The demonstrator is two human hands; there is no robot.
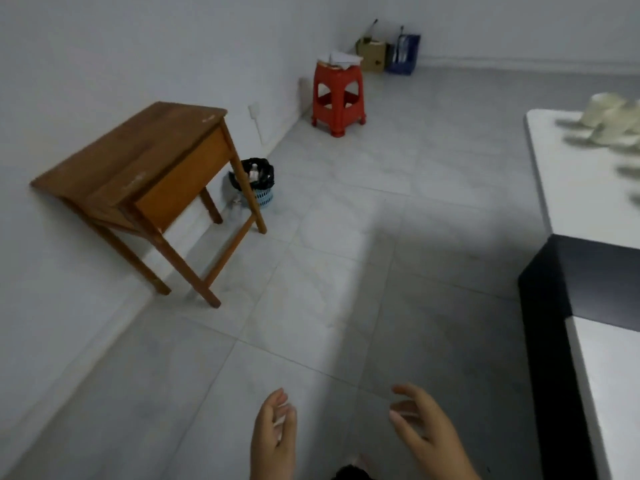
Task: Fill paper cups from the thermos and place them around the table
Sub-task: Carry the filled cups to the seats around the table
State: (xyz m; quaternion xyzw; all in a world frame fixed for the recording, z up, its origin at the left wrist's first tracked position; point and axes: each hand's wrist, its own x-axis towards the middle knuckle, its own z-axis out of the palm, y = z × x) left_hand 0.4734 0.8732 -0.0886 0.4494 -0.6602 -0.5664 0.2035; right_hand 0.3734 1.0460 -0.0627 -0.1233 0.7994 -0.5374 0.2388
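- Nothing is held by either hand: the left hand (275,433) and the right hand (424,422) are seen low in the view above the tiled floor (346,271), fingers loosely curved and apart from each other.
- Just to the right, a white table (568,188) is seen along the edge of the view, with a black panel (554,341) at its side.
- Paper cups (609,121) are seen blurred on the far part of that table, well apart from both hands; whether they are filled cannot be told.
- To the left, a wooden desk (145,161) is set against the wall.
- Behind one desk leg, a blue basket (258,185) lined with a black bag is partly hidden.
- Farther along the wall, a red stool (337,95) is stood, with papers (341,59) lying on its seat.
- In the far corner, a cardboard box (372,55) and a blue holder (403,55) are placed side by side on the floor.
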